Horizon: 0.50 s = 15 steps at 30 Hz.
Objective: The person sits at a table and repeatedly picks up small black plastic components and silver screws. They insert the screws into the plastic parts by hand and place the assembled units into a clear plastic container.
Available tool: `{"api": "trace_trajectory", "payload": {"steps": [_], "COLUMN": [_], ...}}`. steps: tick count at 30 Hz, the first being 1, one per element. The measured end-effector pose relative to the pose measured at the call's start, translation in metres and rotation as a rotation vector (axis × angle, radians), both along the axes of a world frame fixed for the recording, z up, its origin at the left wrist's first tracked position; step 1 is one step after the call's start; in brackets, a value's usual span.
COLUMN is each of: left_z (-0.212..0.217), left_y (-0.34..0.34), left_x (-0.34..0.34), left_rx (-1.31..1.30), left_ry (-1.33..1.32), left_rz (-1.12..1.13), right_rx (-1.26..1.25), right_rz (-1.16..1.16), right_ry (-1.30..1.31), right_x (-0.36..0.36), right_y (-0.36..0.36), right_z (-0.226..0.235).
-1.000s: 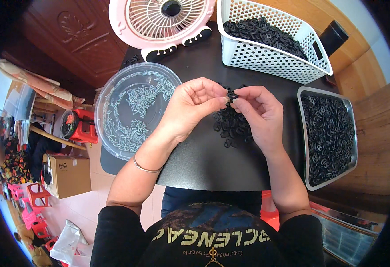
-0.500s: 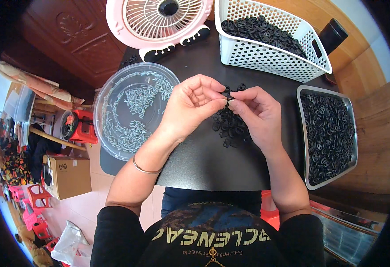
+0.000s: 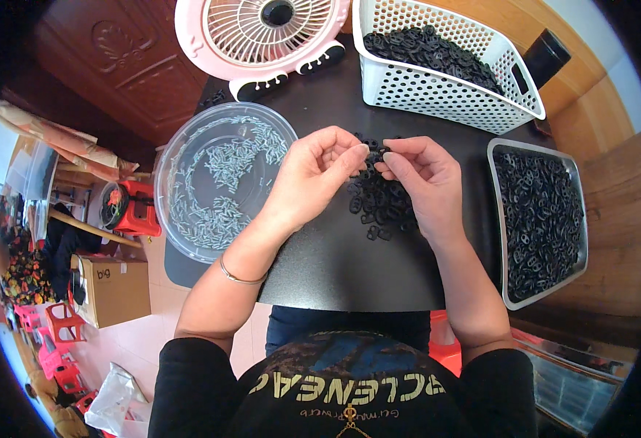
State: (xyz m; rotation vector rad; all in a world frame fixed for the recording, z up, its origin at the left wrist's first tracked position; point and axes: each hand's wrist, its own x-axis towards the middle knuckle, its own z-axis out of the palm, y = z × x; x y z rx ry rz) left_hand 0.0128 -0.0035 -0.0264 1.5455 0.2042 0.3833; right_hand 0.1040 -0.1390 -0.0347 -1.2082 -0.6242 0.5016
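Near the centre of the frame, the right hand [image 3: 431,175] has its fingers clamped on a small black piece [image 3: 379,153], over a loose pile of black pieces [image 3: 383,204] on the dark surface [image 3: 349,274]. The left hand [image 3: 310,175] is just beside it; I cannot tell whether its fingers grip the piece too. A clear tub [image 3: 197,184] of silvery pins [image 3: 231,164] stands at left.

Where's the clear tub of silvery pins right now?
In the head view, the tub sits on the left side of the black table, left of the left hand and in front of the fan.
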Motion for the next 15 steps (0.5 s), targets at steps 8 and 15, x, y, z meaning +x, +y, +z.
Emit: {"api": "trace_trajectory", "payload": {"steps": [8, 15], "left_z": [0.0037, -0.0033], "left_y": [-0.0029, -0.005], "left_x": [-0.001, 0.0016], "left_rx": [0.045, 0.032], "left_ry": [0.086, 0.019], "left_rz": [-0.023, 0.021], "right_rx": [-0.022, -0.055], "right_rz": [0.025, 0.013], "right_ry": [-0.021, -0.039], "right_x": [-0.0016, -0.0022], "right_y": [-0.0011, -0.0004], "right_z": [-0.0004, -0.0016]}}
